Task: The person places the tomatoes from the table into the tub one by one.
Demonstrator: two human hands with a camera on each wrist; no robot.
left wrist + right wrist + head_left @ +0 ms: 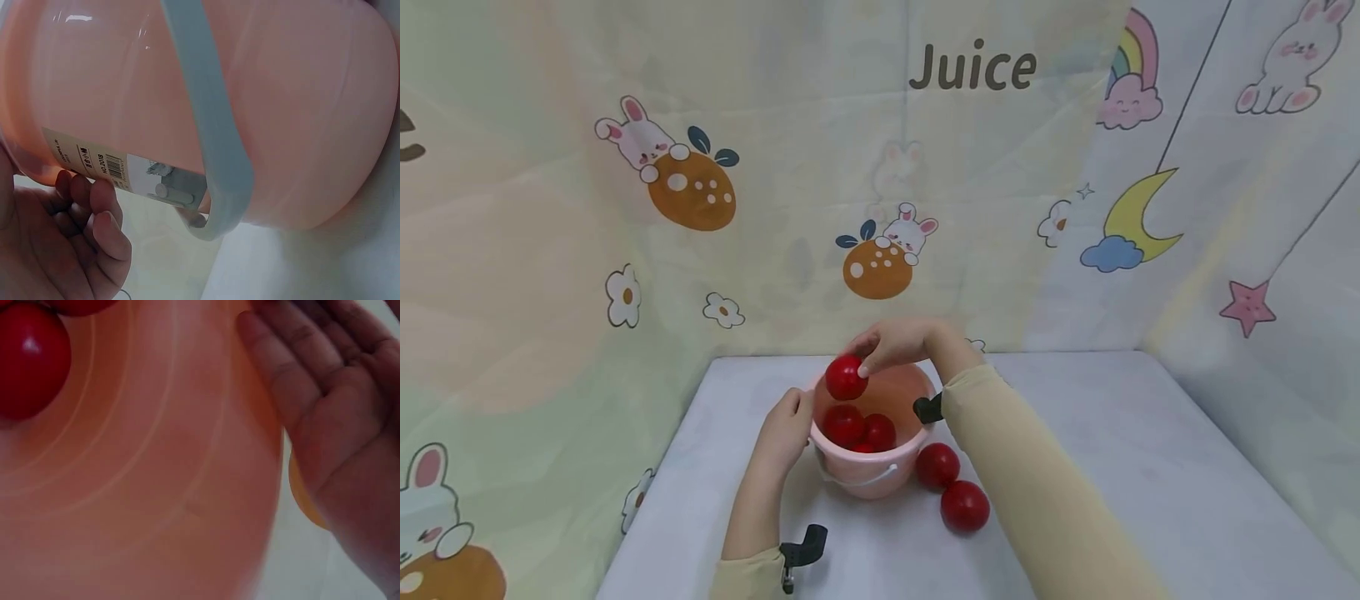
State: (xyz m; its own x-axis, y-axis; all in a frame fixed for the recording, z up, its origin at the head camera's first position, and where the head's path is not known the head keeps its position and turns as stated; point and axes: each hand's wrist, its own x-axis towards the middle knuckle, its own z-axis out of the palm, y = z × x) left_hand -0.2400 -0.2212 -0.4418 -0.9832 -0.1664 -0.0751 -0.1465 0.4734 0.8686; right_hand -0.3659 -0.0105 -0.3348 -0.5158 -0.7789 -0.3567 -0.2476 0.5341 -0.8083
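A pink bucket (868, 467) with a pale handle (212, 119) stands on the white table, and several shiny red balls (843, 425) lie inside it. My left hand (788, 427) grips its rim on the left side, fingers curled against the outer wall beside a paper label (119, 169). Above the bucket's opening, near the far left rim, my right hand (901, 342) holds another red ball (846, 377) between thumb and fingers. The right wrist view shows the right palm (344, 419) by the rim, with most of the held ball out of frame.
Two more red balls (937, 466) (965, 507) sit on the table (1090, 450) just right of the bucket, beside the right forearm. A printed cloth (790, 167) with bunnies and the word Juice hangs behind the table and along its sides.
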